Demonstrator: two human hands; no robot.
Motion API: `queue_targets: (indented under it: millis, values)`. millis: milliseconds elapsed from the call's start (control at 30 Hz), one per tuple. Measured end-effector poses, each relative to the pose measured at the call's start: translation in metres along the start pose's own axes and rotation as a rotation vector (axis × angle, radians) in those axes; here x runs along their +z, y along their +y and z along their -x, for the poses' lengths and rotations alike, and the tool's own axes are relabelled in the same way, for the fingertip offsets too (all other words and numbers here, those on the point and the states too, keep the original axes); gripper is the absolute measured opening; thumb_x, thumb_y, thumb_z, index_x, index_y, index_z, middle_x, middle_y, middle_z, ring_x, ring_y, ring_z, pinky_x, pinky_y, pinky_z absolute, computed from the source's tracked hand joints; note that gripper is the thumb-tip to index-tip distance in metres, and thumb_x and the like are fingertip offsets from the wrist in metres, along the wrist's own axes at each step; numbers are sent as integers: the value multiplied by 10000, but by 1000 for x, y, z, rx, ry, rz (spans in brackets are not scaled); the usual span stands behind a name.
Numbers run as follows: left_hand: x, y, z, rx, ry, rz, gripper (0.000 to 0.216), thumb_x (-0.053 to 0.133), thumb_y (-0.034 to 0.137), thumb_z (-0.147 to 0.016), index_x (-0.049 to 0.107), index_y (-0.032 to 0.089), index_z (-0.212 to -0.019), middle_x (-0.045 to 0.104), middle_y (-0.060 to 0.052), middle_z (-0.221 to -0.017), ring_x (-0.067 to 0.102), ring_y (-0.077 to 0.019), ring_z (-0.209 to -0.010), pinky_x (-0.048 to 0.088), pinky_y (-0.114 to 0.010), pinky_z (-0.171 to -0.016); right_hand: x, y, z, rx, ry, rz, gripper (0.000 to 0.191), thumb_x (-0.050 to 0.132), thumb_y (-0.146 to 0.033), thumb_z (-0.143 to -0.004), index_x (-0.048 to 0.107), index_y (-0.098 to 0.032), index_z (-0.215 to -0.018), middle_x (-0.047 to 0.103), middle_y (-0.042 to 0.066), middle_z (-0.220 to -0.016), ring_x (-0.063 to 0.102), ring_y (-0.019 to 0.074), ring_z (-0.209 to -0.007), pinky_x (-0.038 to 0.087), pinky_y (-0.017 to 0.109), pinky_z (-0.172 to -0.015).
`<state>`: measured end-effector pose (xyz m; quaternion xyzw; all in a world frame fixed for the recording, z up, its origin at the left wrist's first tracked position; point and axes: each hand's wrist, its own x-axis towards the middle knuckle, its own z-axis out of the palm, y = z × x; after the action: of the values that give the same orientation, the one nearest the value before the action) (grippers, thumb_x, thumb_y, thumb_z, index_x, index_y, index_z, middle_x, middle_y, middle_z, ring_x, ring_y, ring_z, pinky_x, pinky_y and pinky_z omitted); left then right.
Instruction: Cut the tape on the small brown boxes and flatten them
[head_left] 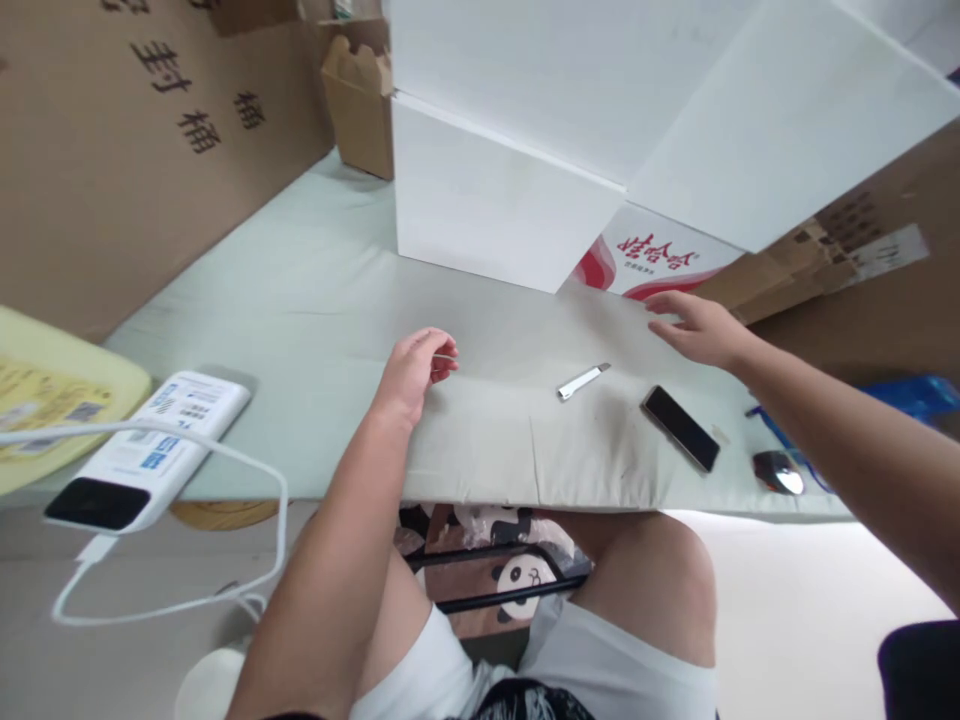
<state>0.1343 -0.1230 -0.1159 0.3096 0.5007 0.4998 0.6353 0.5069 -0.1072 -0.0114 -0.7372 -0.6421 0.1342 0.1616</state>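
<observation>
My left hand (418, 372) is over the middle of the cloth-covered table (322, 320), its fingers curled together. A thin pale strip (445, 357) pokes out between thumb and fingers; most of it is hidden. My right hand (699, 328) reaches to the right, fingers stretched and apart, holding nothing. It is just in front of a white carton with red print (660, 255); whether they touch I cannot tell. Between the hands lies a small silver tool with a dark tip, like a utility knife (582, 382). Nearer me, below the right hand, is a smartphone (681, 428).
White boxes (495, 190) are stacked at the back. Brown cartons (187, 170) stand left and right. At front left are a white power bank (161, 450) with a looping cable (283, 520) and a yellow container (60, 400). A black glossy object (778, 472) sits at front right.
</observation>
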Motion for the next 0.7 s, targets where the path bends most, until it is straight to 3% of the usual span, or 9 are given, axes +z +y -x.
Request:
queue_targets:
  millis: [100,233,467,567,633,700]
  values:
    - [-17,7,2,0,49,67,139,652,326,-670,621,191,-660,628,-10,-708,585,-126,-615,416,-261,-618,19,-46,-15,-213,-102,130,231,658,-259,-825,701,-238,-1051,737,119,-1236,715,317,-1107,602,538,-984]
    - [-32,16,3,11,88,145,137,627,316,-706,611,188,-659,613,-2,-696,578,-117,-617,405,-265,-645,64,-110,-44,-541,-186,264,406,578,-330,-872,688,-184,-1234,720,180,-1282,743,348,-1045,625,581,-934]
    - [-40,20,-6,-17,58,216,194,616,379,-690,597,189,-654,601,-9,-679,560,-122,-606,394,-281,-664,158,-245,-102,-893,-227,84,415,599,-252,-875,674,-202,-1280,666,157,-1349,710,317,-1137,642,505,-953]
    - [-44,21,-13,-53,23,273,211,624,402,-674,593,194,-656,596,-12,-691,556,-124,-614,390,-287,-671,190,-317,-142,-881,-162,-11,380,656,-148,-847,690,-209,-1221,603,132,-1420,651,311,-1258,621,474,-1015]
    - [-47,22,-19,-79,5,340,214,634,406,-671,587,198,-658,587,-10,-689,552,-126,-619,391,-292,-682,206,-363,-174,-687,-60,-58,357,681,-75,-832,699,-190,-1170,642,96,-1316,646,256,-1238,559,451,-1104]
    - [-47,21,-25,-103,15,408,214,635,409,-671,579,202,-659,574,-10,-677,546,-132,-617,391,-299,-684,215,-399,-208,-474,-24,-97,324,644,-91,-888,679,-119,-1210,681,53,-1107,674,173,-1093,544,421,-1079]
